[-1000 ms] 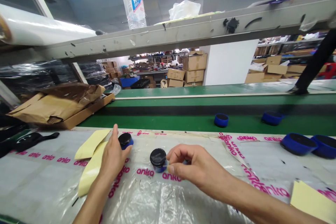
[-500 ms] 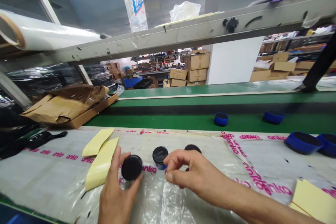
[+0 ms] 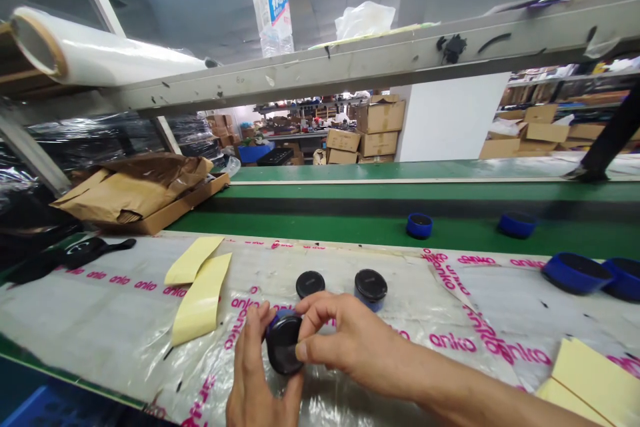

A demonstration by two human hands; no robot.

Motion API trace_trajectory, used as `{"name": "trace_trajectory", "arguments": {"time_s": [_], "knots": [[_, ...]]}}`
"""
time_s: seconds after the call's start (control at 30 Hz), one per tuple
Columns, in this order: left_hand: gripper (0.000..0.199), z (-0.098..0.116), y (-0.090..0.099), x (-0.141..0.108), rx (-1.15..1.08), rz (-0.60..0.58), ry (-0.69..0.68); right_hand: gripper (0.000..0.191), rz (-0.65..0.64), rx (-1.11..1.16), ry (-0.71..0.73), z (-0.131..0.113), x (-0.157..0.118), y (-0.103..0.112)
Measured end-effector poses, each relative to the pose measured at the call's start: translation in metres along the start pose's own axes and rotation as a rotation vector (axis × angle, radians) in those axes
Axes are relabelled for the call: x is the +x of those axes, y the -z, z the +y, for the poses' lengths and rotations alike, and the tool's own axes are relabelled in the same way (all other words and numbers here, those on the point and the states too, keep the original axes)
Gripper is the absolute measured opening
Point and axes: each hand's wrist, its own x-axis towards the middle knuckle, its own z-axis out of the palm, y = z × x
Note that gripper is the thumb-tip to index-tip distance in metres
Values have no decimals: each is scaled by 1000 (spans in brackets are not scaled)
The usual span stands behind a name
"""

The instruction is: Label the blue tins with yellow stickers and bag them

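A round black-faced piece with a blue side (image 3: 284, 347) is held tilted in my left hand (image 3: 263, 373), the fingers and thumb wrapped about its rim. My right hand (image 3: 335, 333) meets it from the right, thumb tip against the black face and the bent index finger by the upper edge. Whatever thin thing the right fingertips may pinch is too small to make out. Just beyond my hands, a black round piece (image 3: 310, 284) lies face up, partly hidden by the right fingers. Beside it rests another black-topped blue piece (image 3: 371, 287).
Yellow paper strips (image 3: 203, 300) lie to the left, more yellow sheets (image 3: 593, 380) at right. Blue round pieces (image 3: 576, 272) sit near the right edge; others (image 3: 419, 225) are on the green belt (image 3: 320, 223). A shelf beam (image 3: 330, 67) crosses above. A cardboard tray (image 3: 165, 210) stands at left.
My left hand has brought the round piece rightward and a little nearer, tilting it. My right hand has moved slightly left onto its face, uncovering the black-topped piece behind.
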Motion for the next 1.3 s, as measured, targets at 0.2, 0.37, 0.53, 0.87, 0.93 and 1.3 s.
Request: {"name": "trace_trajectory", "arguments": {"time_s": [0.2,0.37,0.53,0.87,0.93,1.3], "knots": [[86,0,1,0,37,-35,-62,7,-3,-49,21,6,5,0],[82,0,0,0,66,-46,-128,9,-9,-70,6,6,6,1],[83,-5,-2,-2,102,-35,-213,12,13,-131,24,6,5,0],[81,-3,0,-4,134,-36,-235,11,65,-229,8,9,1,-3],[81,-3,0,-5,137,-39,-232,11,79,-240,-11,8,1,-5],[82,-7,0,-10,164,-44,-209,18,118,-267,-4,11,0,-10]]}}
